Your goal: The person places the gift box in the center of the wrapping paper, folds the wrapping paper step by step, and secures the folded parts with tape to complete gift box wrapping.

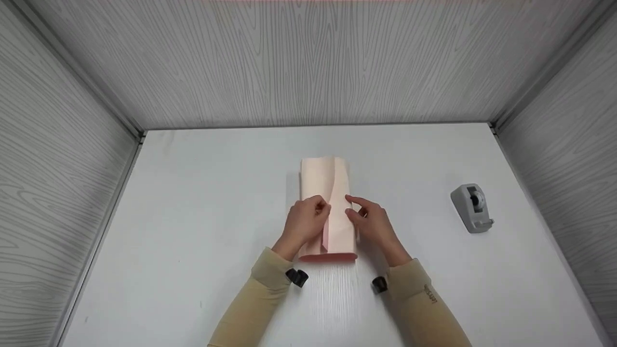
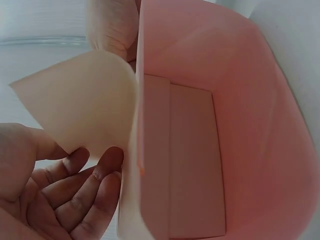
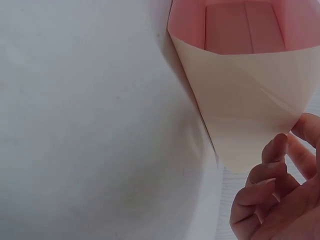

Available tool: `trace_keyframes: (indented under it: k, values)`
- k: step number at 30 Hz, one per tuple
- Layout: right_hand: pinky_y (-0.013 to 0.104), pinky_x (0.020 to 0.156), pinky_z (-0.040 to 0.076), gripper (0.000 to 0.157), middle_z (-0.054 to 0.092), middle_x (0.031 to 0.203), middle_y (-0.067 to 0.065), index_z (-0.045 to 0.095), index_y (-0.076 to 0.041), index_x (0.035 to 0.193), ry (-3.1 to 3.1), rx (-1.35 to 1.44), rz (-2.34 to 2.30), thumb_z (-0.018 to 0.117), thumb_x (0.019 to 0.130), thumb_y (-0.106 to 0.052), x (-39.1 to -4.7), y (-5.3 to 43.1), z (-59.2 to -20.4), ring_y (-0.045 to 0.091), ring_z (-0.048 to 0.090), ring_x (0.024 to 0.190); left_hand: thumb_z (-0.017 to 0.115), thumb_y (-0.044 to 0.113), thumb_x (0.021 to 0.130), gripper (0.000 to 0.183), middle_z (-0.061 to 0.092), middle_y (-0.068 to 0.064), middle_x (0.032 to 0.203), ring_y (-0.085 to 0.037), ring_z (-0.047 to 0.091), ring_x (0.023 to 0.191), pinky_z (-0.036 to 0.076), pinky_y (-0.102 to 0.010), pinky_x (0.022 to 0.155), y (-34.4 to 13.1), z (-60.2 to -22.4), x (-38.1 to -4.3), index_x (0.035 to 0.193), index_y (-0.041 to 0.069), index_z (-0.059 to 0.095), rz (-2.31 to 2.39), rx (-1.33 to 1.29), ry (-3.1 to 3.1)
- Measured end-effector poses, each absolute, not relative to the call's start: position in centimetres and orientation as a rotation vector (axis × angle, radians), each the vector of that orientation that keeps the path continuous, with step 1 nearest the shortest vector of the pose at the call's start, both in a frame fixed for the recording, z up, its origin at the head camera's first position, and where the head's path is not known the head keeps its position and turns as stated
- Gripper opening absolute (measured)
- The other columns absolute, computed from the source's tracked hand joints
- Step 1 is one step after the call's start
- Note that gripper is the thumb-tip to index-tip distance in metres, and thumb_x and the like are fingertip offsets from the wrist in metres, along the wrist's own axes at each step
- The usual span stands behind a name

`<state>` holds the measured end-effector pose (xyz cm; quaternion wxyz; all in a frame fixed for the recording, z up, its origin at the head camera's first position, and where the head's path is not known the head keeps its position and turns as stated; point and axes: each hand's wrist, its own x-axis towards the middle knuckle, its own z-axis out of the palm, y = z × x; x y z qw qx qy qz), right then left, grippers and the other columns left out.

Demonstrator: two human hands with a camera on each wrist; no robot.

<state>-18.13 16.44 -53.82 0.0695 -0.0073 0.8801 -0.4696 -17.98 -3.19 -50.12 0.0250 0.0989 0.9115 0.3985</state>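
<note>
A sheet of paper [image 1: 315, 176], cream outside and pink inside, stands folded into a flattened tube on the table. Its near end gapes, and a pinkish rectangular shape [image 2: 195, 160] with a seam shows inside in the left wrist view. Along the middle of the top, my left hand [image 1: 306, 217] pinches a loose flap [image 2: 80, 100] of the paper between thumb and fingers. My right hand [image 1: 376, 221] holds the tube's right side, index fingertip and thumb apart along that edge. In the right wrist view its other fingers [image 3: 255, 200] curl beside the paper.
A grey tape dispenser [image 1: 472, 209] stands at the right of the white table [image 1: 207, 193]. Wood-grain panels [image 1: 308, 62] rise at the back and on both sides. Dark wrist devices [image 1: 297, 277] sit by the sleeve cuffs.
</note>
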Motion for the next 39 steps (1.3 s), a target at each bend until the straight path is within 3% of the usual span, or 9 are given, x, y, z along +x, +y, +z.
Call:
trace_keyframes:
  k: [3, 9, 14, 18, 23, 27, 32, 35, 39]
  values:
    - [0.027, 0.053, 0.041, 0.039, 0.057, 0.073, 0.006, 0.060, -0.022, 0.137, 2.649, -0.024, -1.415, 0.062, 0.098, -0.027, -18.2, 16.5, -53.8, 0.015, 0.050, 0.061, 0.058, 0.027, 0.100, 0.024, 0.062, 0.003, 0.071, -0.013, 0.052, 0.063, 0.044, -0.031, 0.062, -3.2, -50.1, -18.0, 0.087, 0.010, 0.069, 1.242, 0.331, 2.805]
    - [0.028, 0.063, 0.048, 0.037, 0.066, 0.089, 0.006, 0.061, -0.023, 0.135, 2.591, 0.019, -1.499, 0.055, 0.101, -0.035, -18.2, 16.4, -53.7, 0.017, 0.058, 0.070, 0.052, 0.028, 0.103, 0.031, 0.058, 0.006, 0.065, -0.011, 0.051, 0.058, 0.040, -0.029, 0.059, -3.6, -50.1, -17.9, 0.082, 0.008, 0.065, 1.267, 0.390, 2.764]
    - [0.028, 0.052, 0.040, 0.044, 0.056, 0.066, 0.006, 0.062, -0.022, 0.135, 2.654, -0.046, -1.451, 0.067, 0.094, -0.037, -18.1, 16.4, -53.8, 0.015, 0.047, 0.056, 0.055, 0.020, 0.100, 0.019, 0.069, 0.001, 0.082, -0.015, 0.062, 0.074, 0.049, -0.034, 0.071, -3.8, -50.2, -17.7, 0.095, 0.008, 0.070, 1.250, 0.418, 2.761]
    - [0.027, 0.051, 0.039, 0.050, 0.055, 0.064, 0.002, 0.061, -0.021, 0.135, 2.660, -0.072, -1.449, 0.074, 0.089, -0.031, -18.1, 16.3, -53.7, 0.013, 0.046, 0.054, 0.055, 0.017, 0.100, 0.021, 0.072, -0.006, 0.100, -0.020, 0.066, 0.090, 0.052, -0.038, 0.082, -4.0, -50.3, -17.5, 0.107, 0.004, 0.070, 1.266, 0.454, 2.730]
    - [0.027, 0.053, 0.041, 0.052, 0.058, 0.065, 0.004, 0.060, -0.020, 0.137, 2.627, -0.054, -1.458, 0.075, 0.088, -0.028, -18.0, 16.2, -53.7, 0.013, 0.048, 0.056, 0.054, 0.015, 0.100, 0.024, 0.070, -0.009, 0.105, -0.019, 0.065, 0.094, 0.052, -0.036, 0.083, -4.7, -50.2, -17.2, 0.114, 0.001, 0.068, 1.322, 0.488, 2.671]
    - [0.027, 0.054, 0.042, 0.052, 0.059, 0.065, 0.004, 0.060, -0.020, 0.137, 2.612, -0.031, -1.464, 0.075, 0.088, -0.027, -18.0, 16.2, -53.7, 0.014, 0.050, 0.057, 0.056, 0.012, 0.100, 0.022, 0.069, -0.010, 0.110, -0.019, 0.065, 0.096, 0.053, -0.035, 0.082, -5.6, -50.2, -17.2, 0.113, 0.000, 0.068, 1.389, 0.475, 2.696]
    - [0.029, 0.055, 0.043, 0.052, 0.059, 0.067, 0.005, 0.060, -0.021, 0.137, 2.600, -0.019, -1.478, 0.075, 0.088, -0.026, -18.0, 16.3, -53.8, 0.015, 0.050, 0.059, 0.061, 0.004, 0.095, 0.011, 0.058, -0.013, 0.128, -0.027, 0.056, 0.118, 0.049, -0.038, 0.092, -6.5, -51.0, -17.5, 0.105, 0.002, 0.066, 1.415, 0.394, 2.829]
    - [0.028, 0.055, 0.042, 0.053, 0.059, 0.068, 0.005, 0.060, -0.022, 0.137, 2.603, -0.011, -1.471, 0.076, 0.087, -0.027, -18.0, 16.3, -53.8, 0.015, 0.049, 0.060, 0.064, 0.007, 0.094, 0.020, 0.051, -0.013, 0.134, -0.028, 0.049, 0.125, 0.044, -0.041, 0.098, -6.8, -51.8, -17.7, 0.114, 0.005, 0.063, 1.393, 0.278, 2.845]
    - [0.028, 0.055, 0.042, 0.054, 0.059, 0.070, 0.005, 0.059, -0.022, 0.137, 2.601, 0.010, -1.465, 0.077, 0.087, -0.028, -17.9, 16.3, -53.8, 0.016, 0.049, 0.061, 0.063, 0.014, 0.096, 0.038, 0.050, -0.014, 0.139, -0.029, 0.052, 0.123, 0.046, -0.042, 0.096, -7.0, -52.5, -17.9, 0.133, 0.008, 0.057, 1.374, 0.180, 2.741]
